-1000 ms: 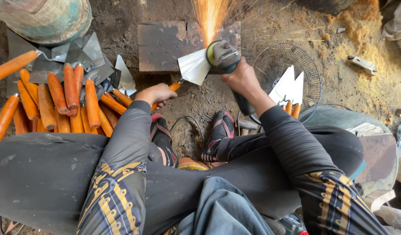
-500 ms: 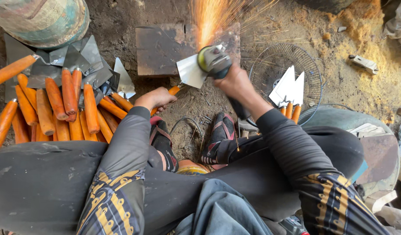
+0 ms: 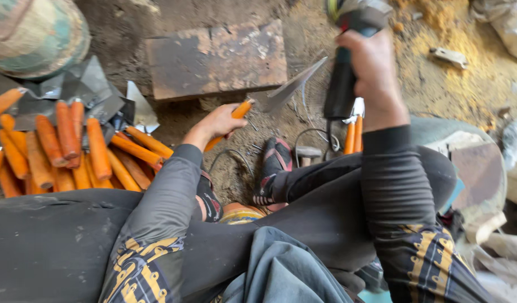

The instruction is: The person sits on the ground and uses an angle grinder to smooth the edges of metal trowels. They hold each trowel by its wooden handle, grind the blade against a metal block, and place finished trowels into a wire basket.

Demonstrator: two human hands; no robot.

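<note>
Gripping an orange-handled trowel (image 3: 269,104), the left hand (image 3: 219,123) is wrapping its fingers around the handle, with the orange end sticking out past the thumb side. From that hand the trowel's long axis is running up and to the right: handle low and near the wrist, grey blade rising to a point toward the right hand. The blade is tilting on edge, flat face turned partly to the camera, tip ending just left of the grinder's body.

The right hand (image 3: 373,70) is clenching the dark barrel of an angle grinder (image 3: 348,50), held upright, head at the top edge of view, disc blurred. The grinder is sitting above and right of the blade, not touching it.

Beyond the left hand, a rusty steel block (image 3: 213,59) is lying flat on the dirt, one only.

Left of the left forearm, a heap of finished trowels (image 3: 73,146) is lying with orange handles mostly pointing toward the person; roughly fifteen handles showing, exact count unclear. Below the right hand, two more orange handles (image 3: 352,137) are standing side by side. Two sandalled feet (image 3: 272,168) are resting between the hands.
</note>
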